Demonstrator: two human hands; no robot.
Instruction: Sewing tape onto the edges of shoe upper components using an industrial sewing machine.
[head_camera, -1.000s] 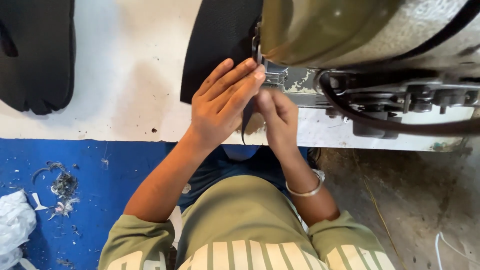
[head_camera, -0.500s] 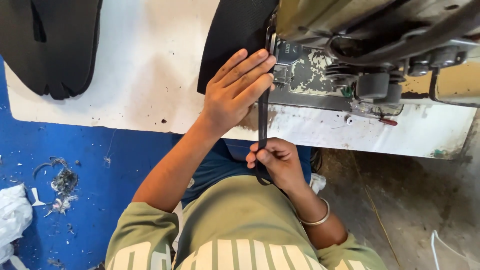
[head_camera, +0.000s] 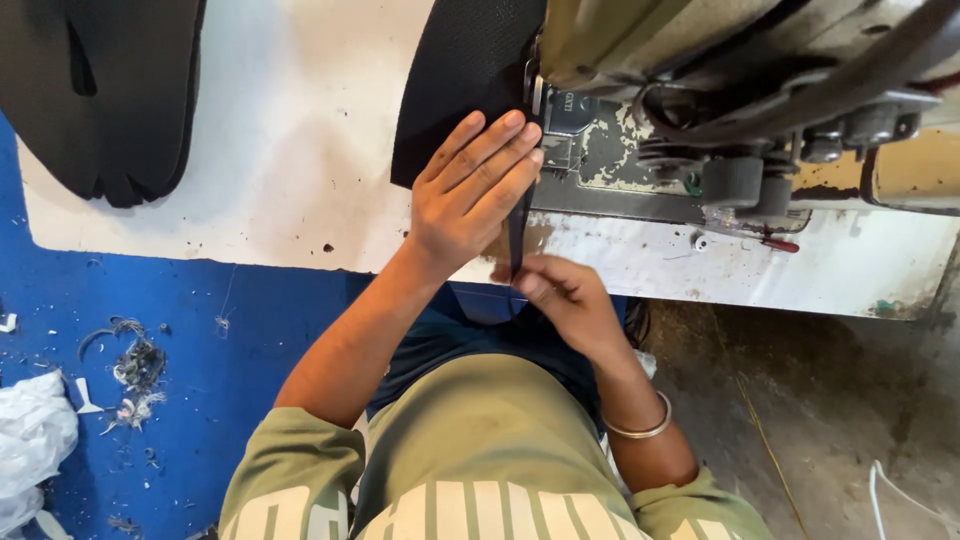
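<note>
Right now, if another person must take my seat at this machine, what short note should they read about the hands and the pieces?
Left hand: flat, fingers spread, pressing the black fabric piece on the white table beside the sewing machine.
Right hand: at the table edge, grip closed on the lower end of the narrow black strip, which runs up toward the needle area.
Done: the strip lies along the fabric's right edge, pulled straight. No seam is visible.
Left: cannot tell how much remains; the needle is hidden. More black pieces lie at far left.
</note>
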